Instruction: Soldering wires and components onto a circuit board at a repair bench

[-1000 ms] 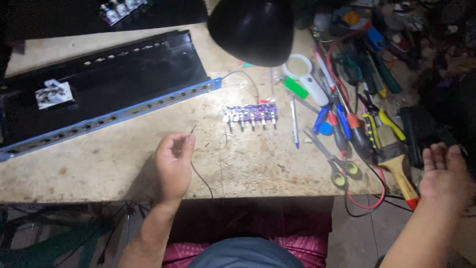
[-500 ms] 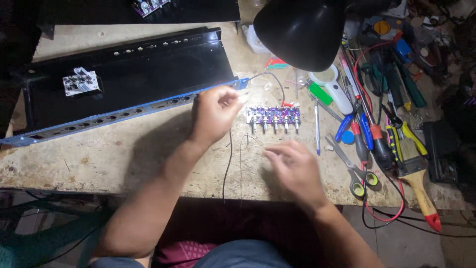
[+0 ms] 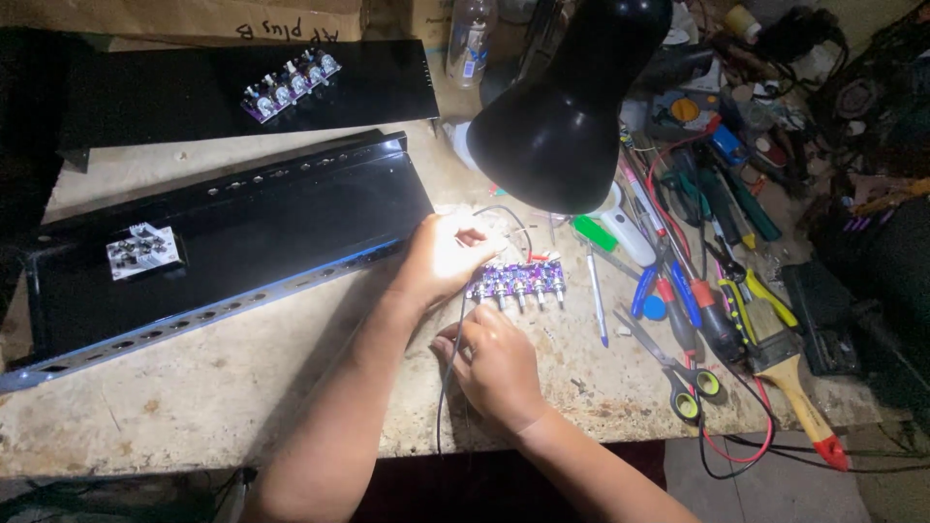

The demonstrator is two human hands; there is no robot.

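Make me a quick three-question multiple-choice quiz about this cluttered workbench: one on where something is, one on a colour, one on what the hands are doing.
1. Where is the black lamp shade?
A. above the purple board
B. on the floor
C. inside the black chassis

2. What colour are the scissors' handle rings?
A. white
B. green-yellow
C. blue

3. What is the left hand doing?
A. resting flat, away from everything
B. gripping the paintbrush
C. touching the left end of the purple circuit board

Answers: 1 A, the shade hangs just behind and over the board. 2 B, both rings look green-yellow. 3 C, its fingers meet the board's end, while the right hand lies by a thin dark wire.
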